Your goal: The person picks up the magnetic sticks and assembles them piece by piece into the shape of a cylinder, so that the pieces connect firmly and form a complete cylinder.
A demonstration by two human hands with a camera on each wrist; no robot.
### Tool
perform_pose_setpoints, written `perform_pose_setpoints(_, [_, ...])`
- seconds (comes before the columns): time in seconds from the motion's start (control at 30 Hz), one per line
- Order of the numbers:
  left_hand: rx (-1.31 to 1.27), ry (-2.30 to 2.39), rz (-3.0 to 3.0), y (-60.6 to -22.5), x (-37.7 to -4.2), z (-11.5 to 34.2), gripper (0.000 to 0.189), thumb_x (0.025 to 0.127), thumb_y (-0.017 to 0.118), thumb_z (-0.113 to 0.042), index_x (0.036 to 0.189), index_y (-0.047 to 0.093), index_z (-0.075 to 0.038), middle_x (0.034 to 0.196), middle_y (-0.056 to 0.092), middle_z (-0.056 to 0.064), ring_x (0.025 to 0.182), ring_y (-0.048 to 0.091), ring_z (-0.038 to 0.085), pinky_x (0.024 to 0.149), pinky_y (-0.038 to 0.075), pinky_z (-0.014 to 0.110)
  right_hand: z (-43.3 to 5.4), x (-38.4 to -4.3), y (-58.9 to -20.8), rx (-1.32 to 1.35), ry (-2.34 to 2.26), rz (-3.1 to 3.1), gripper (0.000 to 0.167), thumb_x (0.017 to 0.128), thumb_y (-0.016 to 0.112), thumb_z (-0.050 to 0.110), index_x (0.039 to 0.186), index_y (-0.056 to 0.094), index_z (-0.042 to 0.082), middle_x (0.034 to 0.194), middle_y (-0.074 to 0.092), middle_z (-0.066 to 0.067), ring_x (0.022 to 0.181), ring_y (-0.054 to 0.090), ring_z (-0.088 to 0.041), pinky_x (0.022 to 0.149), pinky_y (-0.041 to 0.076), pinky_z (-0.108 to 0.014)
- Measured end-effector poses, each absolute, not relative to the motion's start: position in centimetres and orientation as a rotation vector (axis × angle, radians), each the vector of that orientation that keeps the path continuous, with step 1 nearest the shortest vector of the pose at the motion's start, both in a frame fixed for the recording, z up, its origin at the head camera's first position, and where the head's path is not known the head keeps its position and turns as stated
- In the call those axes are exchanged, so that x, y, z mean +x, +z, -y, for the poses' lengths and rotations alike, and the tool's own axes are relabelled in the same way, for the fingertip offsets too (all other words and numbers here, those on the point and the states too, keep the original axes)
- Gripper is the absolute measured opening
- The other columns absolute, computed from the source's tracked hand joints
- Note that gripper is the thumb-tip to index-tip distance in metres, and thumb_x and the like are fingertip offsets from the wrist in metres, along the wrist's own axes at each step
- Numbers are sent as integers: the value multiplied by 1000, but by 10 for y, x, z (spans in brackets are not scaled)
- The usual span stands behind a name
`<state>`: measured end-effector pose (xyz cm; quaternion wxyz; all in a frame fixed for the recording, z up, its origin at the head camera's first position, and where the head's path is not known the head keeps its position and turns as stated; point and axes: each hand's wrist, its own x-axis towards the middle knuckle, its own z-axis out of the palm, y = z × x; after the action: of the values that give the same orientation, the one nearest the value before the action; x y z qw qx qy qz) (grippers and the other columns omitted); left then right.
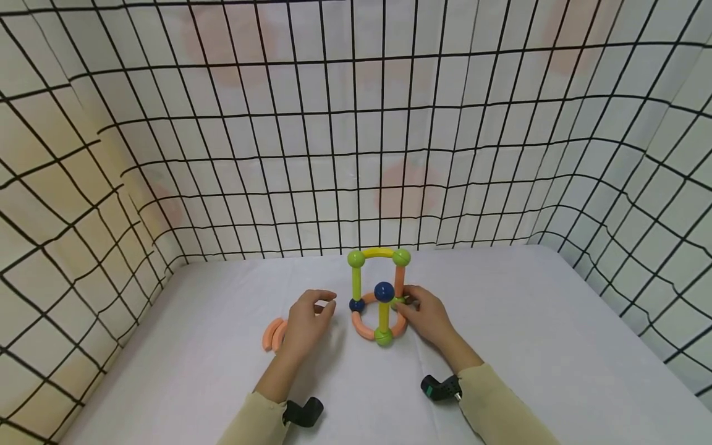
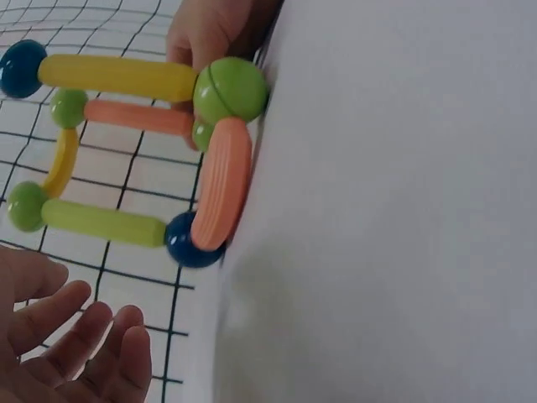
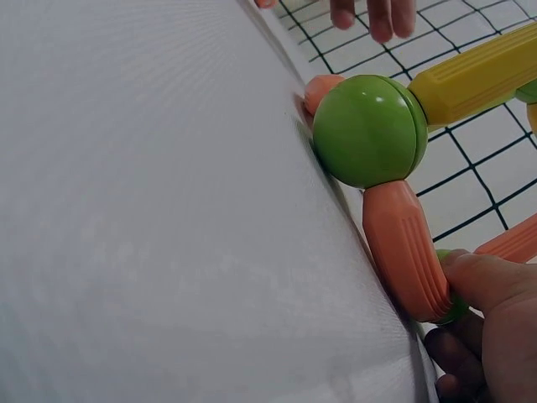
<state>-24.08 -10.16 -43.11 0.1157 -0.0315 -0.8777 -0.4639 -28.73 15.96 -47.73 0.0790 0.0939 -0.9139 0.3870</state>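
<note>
A frame of sticks and balls, apparently magnetic, stands upright on the white table. Curved orange sticks (image 1: 364, 329) form its round base, joining a dark blue ball (image 1: 356, 305), a front green ball (image 1: 384, 337) and a right green ball (image 3: 455, 311). Three uprights rise from these. A curved yellow stick (image 1: 378, 253) bridges two green top balls; a dark blue ball (image 1: 384, 292) caps the front yellow upright (image 2: 117, 77). My right hand (image 1: 429, 314) pinches the base's right green ball. To the left, my left hand (image 1: 307, 320) hovers apart from the frame, fingers relaxed, holding nothing.
Two loose curved orange sticks (image 1: 272, 334) lie on the white tabletop (image 1: 194, 346), left of my left hand and partly covered by it. Black netting (image 1: 328, 123) over pale sheeting encloses the back and both sides.
</note>
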Motion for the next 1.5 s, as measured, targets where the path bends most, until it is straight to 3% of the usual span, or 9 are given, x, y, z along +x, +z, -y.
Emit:
perform_pose_setpoints(0.2, [-98,-1264,2612,-424,-236,126,19,93,67,-14,111,72,-9,115,68,7,91,67,21,68,51,25,-160,-286,-479,288,1185,2715,41,92,70,25,130,63,9,116,69,-7,105,63,-23,90,51,-41])
perform_pose_setpoints(0.37, [-79,-1252,2688,-419,-233,150,25,93,69,-15,117,70,-9,120,66,7,98,66,22,70,51,27,-159,-288,-482,305,1188,2720,41,93,69,25,131,63,10,118,69,-6,106,63,-22,91,51,-40])
perform_pose_setpoints(0.5, [-57,-1340,2755,-415,-231,166,30,94,69,-17,123,66,-11,125,64,8,101,65,24,59,51,28,-158,-287,-483,318,1189,2724,41,93,69,25,131,62,10,117,69,-6,106,63,-22,91,51,-40])
perform_pose_setpoints(0.6, [-51,-1378,2770,-412,-233,176,33,94,69,-17,127,65,-12,127,64,9,98,65,22,61,51,28,-160,-286,-483,322,1173,2722,41,93,69,24,131,62,10,117,69,-6,105,63,-22,90,51,-41])
perform_pose_setpoints(0.73, [-54,-1358,2775,-410,-237,186,36,93,69,-17,128,64,-12,127,65,10,96,67,20,73,49,28,-163,-287,-482,323,1155,2713,40,94,69,24,131,62,9,116,69,-6,104,64,-22,90,51,-41])
perform_pose_setpoints(0.93, [-7,-1324,2816,-412,-239,204,40,91,71,-15,130,63,-10,126,64,13,96,65,23,70,51,28,-164,-288,-483,350,1162,2698,39,94,69,22,130,63,7,117,69,-7,104,64,-23,91,52,-42])
perform_pose_setpoints(1.13, [48,-1354,2848,-416,-238,220,44,90,72,-13,132,60,-6,128,60,20,84,64,21,62,55,30,-163,-287,-482,349,1162,2700,39,94,69,22,129,63,7,117,69,-8,104,64,-23,92,52,-43])
perform_pose_setpoints(1.5, [76,-1447,2920,-430,-239,233,48,90,73,-19,134,59,-5,128,58,21,67,57,17,61,49,29,-164,-287,-483,355,1170,2710,40,94,68,23,130,62,7,119,69,-7,106,63,-22,93,51,-43])
